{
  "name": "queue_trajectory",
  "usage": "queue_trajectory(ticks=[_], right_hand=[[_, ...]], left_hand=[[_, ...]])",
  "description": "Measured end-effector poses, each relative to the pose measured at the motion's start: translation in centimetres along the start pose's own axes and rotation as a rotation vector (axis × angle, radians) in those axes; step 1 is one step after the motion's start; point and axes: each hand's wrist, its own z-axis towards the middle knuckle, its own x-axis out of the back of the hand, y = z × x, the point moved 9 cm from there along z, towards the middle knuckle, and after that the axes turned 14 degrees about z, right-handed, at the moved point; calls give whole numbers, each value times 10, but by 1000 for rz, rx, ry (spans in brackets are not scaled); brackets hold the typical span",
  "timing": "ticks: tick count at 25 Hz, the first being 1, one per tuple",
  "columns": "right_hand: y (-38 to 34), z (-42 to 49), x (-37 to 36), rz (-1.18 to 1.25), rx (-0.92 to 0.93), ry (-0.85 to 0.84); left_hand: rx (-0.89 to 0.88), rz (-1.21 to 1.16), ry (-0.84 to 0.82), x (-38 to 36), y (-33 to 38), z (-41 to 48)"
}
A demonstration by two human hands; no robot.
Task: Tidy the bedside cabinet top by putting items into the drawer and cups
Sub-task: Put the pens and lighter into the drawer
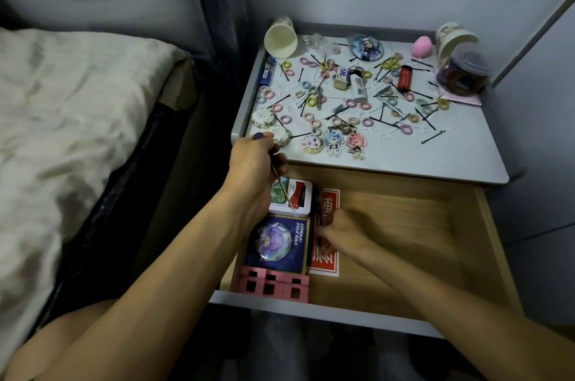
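Note:
The cabinet top [435, 147] is strewn with several hair ties, bobby pins, lighters and keychain charms [334, 141]. Below it the wooden drawer [404, 225] stands pulled out. My left hand [253, 162] hovers over the drawer's back left corner and grips a thin metal tool with a purple handle [281, 186], its tip pointing down over a white tin [292, 197]. Blurred, my right hand [345, 232] reaches into the drawer and touches pencils [312, 237] beside a red card pack [326, 262]. A paper cup [280, 38] lies tipped at the back left, another [452, 38] at the back right.
A blue box with a round badge [277, 242] and a pink cut-out piece [273, 284] lie in the drawer's left side. A clear jar [463, 72] and a pink egg [422, 46] stand at the back right. A bed [77, 119] lies on the left.

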Motion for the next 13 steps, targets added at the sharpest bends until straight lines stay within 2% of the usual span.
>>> queue_trajectory(ticks=[8, 13], right_hand=[[-20, 8, 5, -399, 232, 132], [-22, 8, 9, -413, 232, 87]], left_hand=[[-3, 36, -15, -3, -1, -1], [7, 4, -86, -12, -1, -7]])
